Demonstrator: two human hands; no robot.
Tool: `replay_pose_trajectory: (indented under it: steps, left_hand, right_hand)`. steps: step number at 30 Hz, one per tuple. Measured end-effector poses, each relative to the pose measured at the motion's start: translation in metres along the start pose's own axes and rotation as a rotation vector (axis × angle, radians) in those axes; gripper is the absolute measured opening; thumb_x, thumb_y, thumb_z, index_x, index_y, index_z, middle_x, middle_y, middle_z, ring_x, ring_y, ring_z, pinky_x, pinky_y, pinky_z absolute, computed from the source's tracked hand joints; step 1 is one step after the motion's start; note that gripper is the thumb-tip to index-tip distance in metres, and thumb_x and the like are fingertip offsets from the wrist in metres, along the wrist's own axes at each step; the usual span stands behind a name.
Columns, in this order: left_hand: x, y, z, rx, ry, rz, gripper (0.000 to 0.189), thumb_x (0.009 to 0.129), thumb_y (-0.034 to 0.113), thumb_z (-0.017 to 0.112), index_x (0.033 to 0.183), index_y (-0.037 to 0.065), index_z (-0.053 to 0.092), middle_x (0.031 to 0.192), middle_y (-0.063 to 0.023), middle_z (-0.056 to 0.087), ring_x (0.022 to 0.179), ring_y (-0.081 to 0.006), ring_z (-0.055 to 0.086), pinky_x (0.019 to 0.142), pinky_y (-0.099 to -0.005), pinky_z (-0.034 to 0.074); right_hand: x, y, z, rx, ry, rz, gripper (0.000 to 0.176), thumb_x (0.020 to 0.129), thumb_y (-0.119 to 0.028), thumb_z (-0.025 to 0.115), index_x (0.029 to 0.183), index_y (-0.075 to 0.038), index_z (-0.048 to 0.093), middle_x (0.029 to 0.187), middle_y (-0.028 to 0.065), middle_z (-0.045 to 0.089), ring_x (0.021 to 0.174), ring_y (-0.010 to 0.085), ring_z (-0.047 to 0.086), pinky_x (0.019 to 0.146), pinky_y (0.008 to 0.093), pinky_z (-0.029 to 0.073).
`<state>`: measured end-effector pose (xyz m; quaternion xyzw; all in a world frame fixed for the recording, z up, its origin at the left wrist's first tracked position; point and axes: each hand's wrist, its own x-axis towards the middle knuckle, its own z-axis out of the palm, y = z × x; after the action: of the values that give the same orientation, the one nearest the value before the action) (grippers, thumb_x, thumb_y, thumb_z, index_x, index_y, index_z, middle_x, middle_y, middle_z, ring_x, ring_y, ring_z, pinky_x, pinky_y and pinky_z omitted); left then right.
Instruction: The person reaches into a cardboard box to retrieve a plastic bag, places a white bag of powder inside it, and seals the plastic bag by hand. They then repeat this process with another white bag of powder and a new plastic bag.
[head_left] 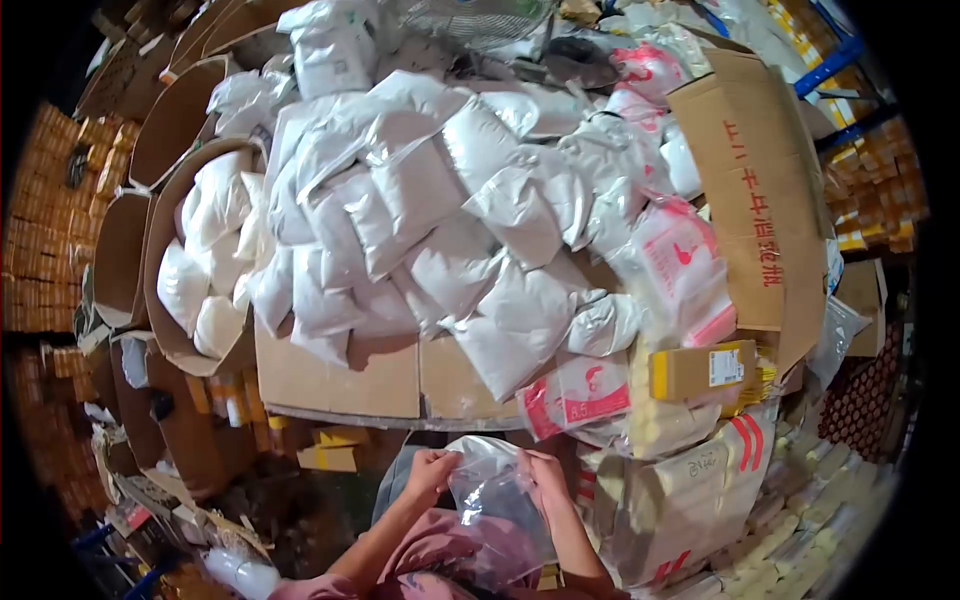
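My left hand (432,472) pinches one side of a clear plastic bag (495,505) in front of my lap. Its other side is gripped by my right hand (543,474), so the bag is stretched between them. White stuff shows at the bag's far end; the nearer part looks like loose clear film. Just beyond my hands, a cardboard-covered table (340,385) carries a big heap of filled white bags (410,190). Pink-printed plastic bags (590,388) lie at its near right edge.
Open cartons line the left, one holding white bags (212,260). A tall cardboard flap (745,190) with red print stands at right. A small yellow-brown box (702,370) rests above a large wrapped package (690,500) beside my right arm. A fan (480,20) sits at the back.
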<state>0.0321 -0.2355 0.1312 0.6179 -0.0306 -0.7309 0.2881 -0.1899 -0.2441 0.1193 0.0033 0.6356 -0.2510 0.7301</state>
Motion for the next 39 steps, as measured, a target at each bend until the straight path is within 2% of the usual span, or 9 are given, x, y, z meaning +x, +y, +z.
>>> replay_pose_trajectory:
  steps: [1, 5, 11, 19, 26, 29, 32, 36, 39]
  left_hand:
    - [-0.007, 0.002, -0.012, 0.036, 0.036, -0.005, 0.026, 0.087, 0.015, 0.06, 0.064, 0.003, 0.061, 0.053, 0.0022, 0.051, 0.037, -0.0043, 0.035, 0.035, -0.0212, 0.022]
    - [-0.053, 0.032, -0.067, 0.11, 0.123, -0.001, 0.027, 0.088, 0.016, 0.06, 0.063, 0.005, 0.06, 0.051, 0.0041, 0.048, 0.038, -0.0039, 0.035, 0.035, -0.0211, 0.022]
    - [-0.066, 0.063, -0.12, 0.076, 0.039, 0.269, 0.031, 0.091, 0.015, 0.059, 0.063, 0.003, 0.058, 0.049, 0.0049, 0.045, 0.04, -0.0027, 0.036, 0.038, -0.021, 0.024]
    - [0.096, -0.038, -0.198, 0.323, -0.008, 0.265, 0.034, 0.095, 0.025, 0.055, 0.068, 0.003, 0.055, 0.059, 0.0016, 0.05, 0.056, -0.0055, 0.044, 0.052, -0.0228, 0.036]
    - [0.108, -0.067, -0.234, 0.37, -0.134, 0.213, 0.038, 0.094, 0.024, 0.058, 0.063, 0.002, 0.054, 0.062, 0.0048, 0.048, 0.062, -0.0048, 0.045, 0.057, -0.0234, 0.038]
    - [0.12, -0.077, -0.234, 0.258, -0.049, 0.24, 0.015, 0.087, 0.01, 0.066, 0.084, 0.003, 0.054, 0.068, 0.0024, 0.053, 0.065, -0.0047, 0.05, 0.059, -0.0213, 0.04]
    - [0.119, -0.09, -0.235, 0.041, -0.061, 0.322, 0.039, 0.078, -0.005, 0.072, 0.103, 0.006, 0.044, 0.076, -0.0001, 0.055, 0.07, -0.0059, 0.053, 0.063, -0.0207, 0.044]
    - [0.12, -0.099, -0.25, 0.211, -0.141, 0.392, 0.047, 0.074, -0.006, 0.075, 0.111, 0.001, 0.048, 0.09, -0.0029, 0.057, 0.086, -0.0118, 0.059, 0.079, -0.0274, 0.051]
    - [0.118, -0.097, -0.252, 0.445, -0.13, 0.463, 0.057, 0.069, -0.003, 0.08, 0.116, -0.001, 0.048, 0.091, -0.0081, 0.063, 0.082, -0.0138, 0.062, 0.076, -0.0281, 0.053]
  right_hand:
    - [0.006, 0.015, 0.015, -0.058, 0.125, 0.007, 0.015, 0.092, -0.01, 0.058, 0.079, -0.004, 0.062, 0.061, -0.0051, 0.048, 0.052, 0.005, 0.042, 0.047, 0.0213, 0.031]
    - [-0.025, 0.023, 0.062, -0.148, -0.124, 0.101, 0.022, 0.093, -0.012, 0.056, 0.072, -0.005, 0.058, 0.059, -0.0044, 0.044, 0.049, 0.0056, 0.038, 0.046, 0.0234, 0.029]
    - [-0.04, 0.013, 0.135, -0.5, -0.139, -0.29, 0.029, 0.094, -0.017, 0.057, 0.067, -0.005, 0.053, 0.057, -0.0046, 0.042, 0.05, 0.0044, 0.037, 0.047, 0.0234, 0.028]
    - [0.14, 0.121, 0.102, -0.965, -0.084, -0.705, 0.032, 0.095, -0.024, 0.054, 0.073, -0.001, 0.054, 0.059, 0.0005, 0.051, 0.053, 0.008, 0.046, 0.05, 0.0253, 0.036]
    - [0.144, 0.145, 0.065, -0.667, -0.239, -0.31, 0.025, 0.096, -0.024, 0.054, 0.082, -0.003, 0.053, 0.063, 0.0008, 0.056, 0.058, 0.0061, 0.052, 0.053, 0.0215, 0.039]
    - [0.158, 0.148, 0.066, -0.494, -0.207, -0.277, 0.039, 0.088, -0.014, 0.067, 0.112, -0.005, 0.038, 0.073, 0.0042, 0.059, 0.063, 0.0076, 0.053, 0.055, 0.0226, 0.041]
    - [0.155, 0.147, 0.064, -0.559, -0.265, -0.468, 0.057, 0.078, -0.006, 0.075, 0.117, -0.007, 0.033, 0.084, 0.0064, 0.06, 0.073, 0.0094, 0.054, 0.063, 0.023, 0.044]
    - [0.157, 0.139, 0.047, -0.866, -0.352, -0.507, 0.036, 0.078, -0.003, 0.073, 0.11, -0.002, 0.054, 0.085, 0.0072, 0.06, 0.074, 0.0133, 0.058, 0.069, 0.0268, 0.049]
    - [0.148, 0.13, 0.059, -1.248, -0.29, -0.716, 0.038, 0.074, 0.003, 0.073, 0.108, -0.003, 0.059, 0.086, 0.0084, 0.057, 0.073, 0.0161, 0.059, 0.064, 0.0252, 0.048]
